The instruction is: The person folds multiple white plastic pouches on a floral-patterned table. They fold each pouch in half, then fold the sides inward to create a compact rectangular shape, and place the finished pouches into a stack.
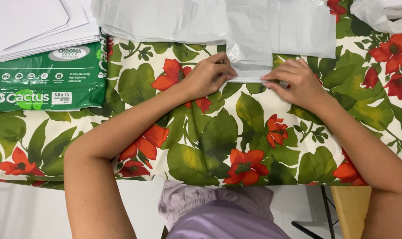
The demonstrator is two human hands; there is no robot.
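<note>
A folded white plastic bag [249,48] lies as a narrow strip on the flowered tablecloth [210,141], reaching from the far edge toward me. My left hand [207,75] pinches the strip's near left corner. My right hand [296,82] presses its fingertips on the near right corner. Both hands rest on the cloth at the strip's near end.
More flat white plastic sheets [165,20] lie along the far side. A green wrapped ream of paper [44,77] with loose white sheets [33,24] on top sits at the far left. A crumpled white bag [382,13] is at the far right. The table's near edge runs below my forearms.
</note>
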